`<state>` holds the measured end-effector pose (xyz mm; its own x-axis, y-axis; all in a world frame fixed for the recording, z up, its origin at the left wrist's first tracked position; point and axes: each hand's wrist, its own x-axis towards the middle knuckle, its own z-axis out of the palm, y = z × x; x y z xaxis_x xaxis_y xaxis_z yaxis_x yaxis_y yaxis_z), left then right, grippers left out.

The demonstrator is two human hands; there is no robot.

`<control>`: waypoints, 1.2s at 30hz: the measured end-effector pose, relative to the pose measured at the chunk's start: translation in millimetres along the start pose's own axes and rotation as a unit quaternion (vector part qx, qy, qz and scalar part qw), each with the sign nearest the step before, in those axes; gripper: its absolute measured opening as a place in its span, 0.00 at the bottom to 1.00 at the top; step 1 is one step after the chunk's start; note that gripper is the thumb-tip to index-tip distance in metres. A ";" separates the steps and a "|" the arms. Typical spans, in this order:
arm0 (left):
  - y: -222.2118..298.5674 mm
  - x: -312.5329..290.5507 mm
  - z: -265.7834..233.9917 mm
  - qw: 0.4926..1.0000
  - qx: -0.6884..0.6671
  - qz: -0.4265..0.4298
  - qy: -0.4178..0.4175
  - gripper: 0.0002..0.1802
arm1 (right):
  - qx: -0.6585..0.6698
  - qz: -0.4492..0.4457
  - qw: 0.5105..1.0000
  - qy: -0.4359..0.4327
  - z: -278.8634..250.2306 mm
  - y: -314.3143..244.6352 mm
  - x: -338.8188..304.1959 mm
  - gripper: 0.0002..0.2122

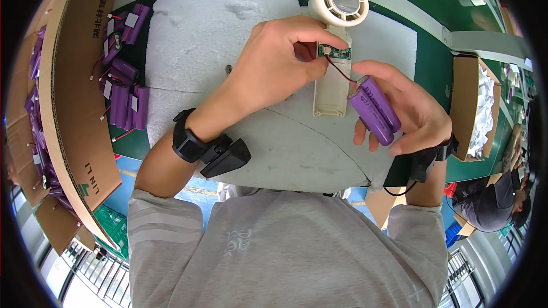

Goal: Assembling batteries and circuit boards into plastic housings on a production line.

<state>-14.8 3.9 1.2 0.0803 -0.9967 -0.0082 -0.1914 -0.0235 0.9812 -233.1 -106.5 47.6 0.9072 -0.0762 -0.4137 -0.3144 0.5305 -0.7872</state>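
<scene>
A cream handheld fan (pixel 330 98) lies with its round head away from me and its handle open, showing a green circuit board (pixel 341 53). My left hand (pixel 279 57) grips the handle beside the board, its index finger across the board and its thumb at the handle's left edge. Its other fingers are mostly hidden. In my right hand (pixel 419 108) is a purple two-cell battery pack (pixel 374 108), tilted beside the handle. From the pack, a red and black wire pair (pixel 338 68) runs to the small white connector on the board.
White foam sheets (pixel 194 40) cover the green bench under the work. Several purple battery packs (pixel 125 100) lie at the left, beside a cardboard box (pixel 80 108) with more packs beyond it. A box of white pieces (pixel 482 108) stands at the right; another person (pixel 494 199) is farther off.
</scene>
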 end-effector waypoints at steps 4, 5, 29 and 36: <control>-1.5 0.2 -1.6 0.999 0.026 0.039 0.011 0.19 | -0.025 0.044 0.998 0.028 4.7 -14.0 -1.2 0.49; -1.2 0.0 -2.8 0.996 0.065 0.065 0.016 0.19 | -0.039 0.072 0.995 0.054 5.9 -16.9 -0.8 0.50; -2.0 2.3 -4.6 0.959 0.178 0.215 0.044 0.12 | -0.491 -0.261 0.808 0.194 25.1 33.0 24.4 0.35; -0.8 2.8 -9.8 0.957 0.183 0.226 0.015 0.13 | -0.575 -0.283 0.734 0.226 36.2 35.6 27.3 0.31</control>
<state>-4.8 2.0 2.2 -0.0642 -0.9093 0.4112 -0.5423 0.3777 0.7505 -209.4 -59.2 24.9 0.8799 -0.4191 0.2240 -0.1862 -0.7377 -0.6489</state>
